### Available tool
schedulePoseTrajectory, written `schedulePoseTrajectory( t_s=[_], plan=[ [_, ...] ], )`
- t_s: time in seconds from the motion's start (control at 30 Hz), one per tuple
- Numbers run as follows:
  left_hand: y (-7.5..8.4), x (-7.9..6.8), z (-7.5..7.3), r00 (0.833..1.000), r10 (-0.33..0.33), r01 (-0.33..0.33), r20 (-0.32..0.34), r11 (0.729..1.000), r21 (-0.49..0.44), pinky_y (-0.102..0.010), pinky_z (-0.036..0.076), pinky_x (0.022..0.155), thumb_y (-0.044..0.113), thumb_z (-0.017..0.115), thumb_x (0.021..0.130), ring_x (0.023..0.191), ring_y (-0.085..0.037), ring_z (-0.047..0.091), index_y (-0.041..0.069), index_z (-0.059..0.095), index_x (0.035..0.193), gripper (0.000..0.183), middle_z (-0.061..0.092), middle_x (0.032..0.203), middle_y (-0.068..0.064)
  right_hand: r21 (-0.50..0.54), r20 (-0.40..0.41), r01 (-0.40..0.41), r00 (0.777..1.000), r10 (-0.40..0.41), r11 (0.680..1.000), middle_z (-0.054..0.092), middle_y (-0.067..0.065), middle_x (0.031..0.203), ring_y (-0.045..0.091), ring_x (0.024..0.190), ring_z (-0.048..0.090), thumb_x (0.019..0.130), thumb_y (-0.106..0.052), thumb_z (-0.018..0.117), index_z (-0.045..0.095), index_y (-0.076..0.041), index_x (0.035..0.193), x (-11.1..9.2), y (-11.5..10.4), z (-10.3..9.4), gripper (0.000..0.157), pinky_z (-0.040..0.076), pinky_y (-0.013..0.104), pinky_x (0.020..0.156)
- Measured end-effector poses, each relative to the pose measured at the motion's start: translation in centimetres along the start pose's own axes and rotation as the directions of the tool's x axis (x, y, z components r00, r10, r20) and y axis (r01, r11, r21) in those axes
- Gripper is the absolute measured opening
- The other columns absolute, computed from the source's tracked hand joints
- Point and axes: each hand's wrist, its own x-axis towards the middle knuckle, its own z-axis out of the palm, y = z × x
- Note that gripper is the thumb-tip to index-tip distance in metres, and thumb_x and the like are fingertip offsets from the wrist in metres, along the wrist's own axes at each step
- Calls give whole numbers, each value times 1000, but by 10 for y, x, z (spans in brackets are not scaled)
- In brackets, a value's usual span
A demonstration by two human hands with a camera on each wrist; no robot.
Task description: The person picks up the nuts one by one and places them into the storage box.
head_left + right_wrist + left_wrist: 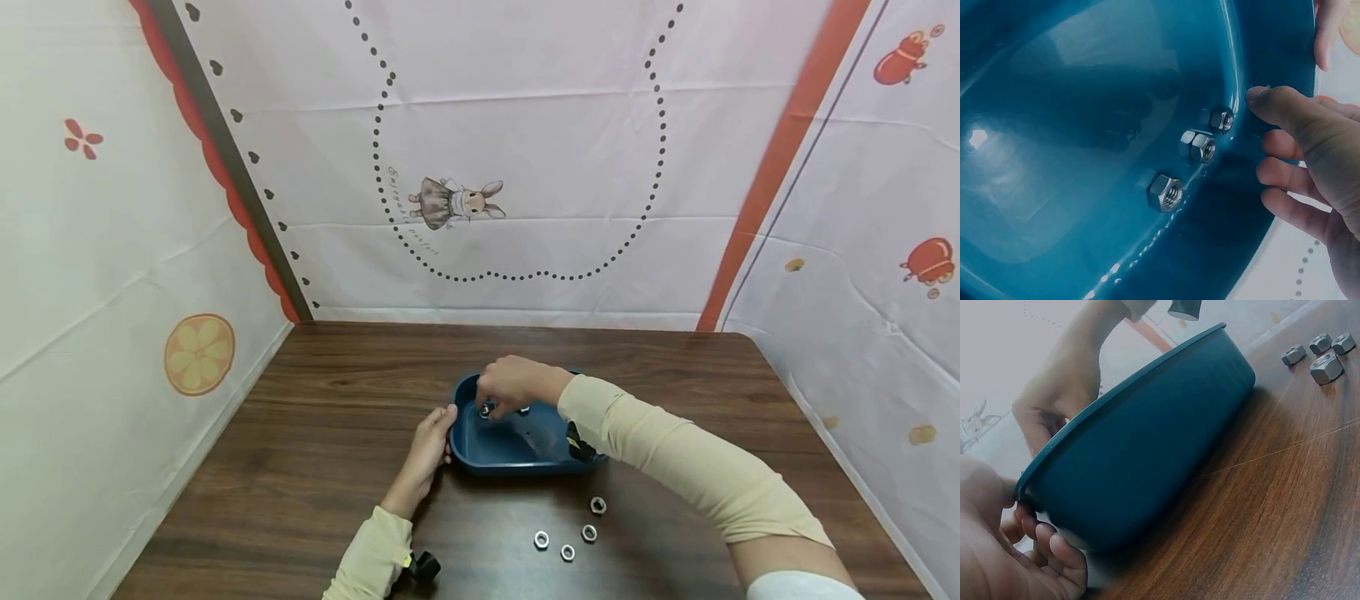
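Head view: blue tray [517, 468], opening upward, long axis left-to-right on the table [300, 467]; left hand [431, 437] grips its left end; right hand [513, 382], grip indeterminable, reaches inside near metal nuts [1165, 193].

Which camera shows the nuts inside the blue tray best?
The right wrist view: it looks into the tray and shows the hex nuts close up. The head view shows them tiny, partly behind the right hand. In the left wrist view, the tray's wall hides them.
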Motion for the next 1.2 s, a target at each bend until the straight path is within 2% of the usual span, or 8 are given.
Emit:
schedulePoseTrajectory(
  t_s=[0.37, 0.5, 0.7, 0.83, 0.9, 0.97, 1.07, 1.2],
  plan=[
    [-4, -2, 5, 1000, -13, 13, 19, 1000, 4, -22, 37, 53, 44, 48, 108, 60, -11, 41, 6, 48, 88, 43, 42, 67, 2, -114, 89, 7, 996, 3, 994, 75, -10, 104, 6, 85, 68, 93, -33, 77, 80, -26, 109, 4, -12, 16, 18, 56, 24, 75],
    [-4, -3, 6, 1000, -22, 21, 21, 1000, 8, -23, 37, 54, 45, 48, 108, 61, -12, 41, 7, 48, 88, 43, 42, 68, 2, -119, 81, 12, 997, -2, 993, 74, -11, 105, 5, 88, 68, 94, -33, 77, 80, -28, 109, 1, -13, 20, 17, 56, 24, 77],
    [-2, -4, 7, 1000, -15, 15, 17, 1000, -6, -23, 37, 53, 44, 48, 108, 60, -11, 40, 8, 49, 87, 42, 42, 66, 3, -6, -18, -38, 999, 38, 999, 76, -6, 99, 2, 71, 62, 93, -27, 77, 79, -21, 114, -10, -11, 12, 21, 52, 22, 65],
    [-2, -3, 7, 1000, -12, 12, 1, 1000, -13, -21, 37, 52, 42, 49, 108, 59, -10, 40, 8, 50, 85, 40, 42, 65, 3, 142, -121, -66, 989, 83, 988, 66, -4, 74, 2, 55, 47, 95, -21, 75, 75, -12, 121, -29, -8, 0, 28, 38, 20, 55],
    [-2, -3, 5, 1000, -13, 13, -5, 1000, -14, -21, 37, 52, 41, 49, 108, 59, -10, 40, 8, 50, 85, 41, 42, 65, 3, 211, -201, -67, 973, 110, 975, 60, -5, 67, 2, 53, 44, 96, -20, 74, 75, -10, 120, -42, -9, -4, 27, 37, 21, 54],
    [-2, -2, 4, 1000, -14, 14, -12, 1000, -16, -20, 37, 52, 41, 50, 108, 59, -10, 40, 6, 49, 86, 41, 42, 64, 3, 258, -291, -71, 945, 148, 964, 59, -8, 68, 1, 55, 45, 96, -22, 73, 76, -9, 118, -56, -10, -5, 26, 40, 21, 56],
    [0, -2, 3, 1000, -19, 19, -21, 1000, -19, -20, 38, 52, 41, 51, 108, 59, -10, 40, 5, 50, 87, 42, 43, 64, 3, 310, -412, -94, 883, 223, 946, 64, -9, 76, -1, 58, 49, 97, -23, 71, 77, -12, 113, -79, -14, -3, 21, 44, 22, 58],
    [1, 1, 1, 1000, -28, 28, -13, 999, -26, -21, 38, 52, 42, 50, 108, 59, -11, 40, 6, 50, 87, 42, 43, 65, 2, 384, -508, -143, 793, 337, 912, 60, -12, 72, -1, 56, 45, 98, -24, 71, 78, -14, 110, -111, -21, 6, 18, 41, 22, 53]
  ],
)
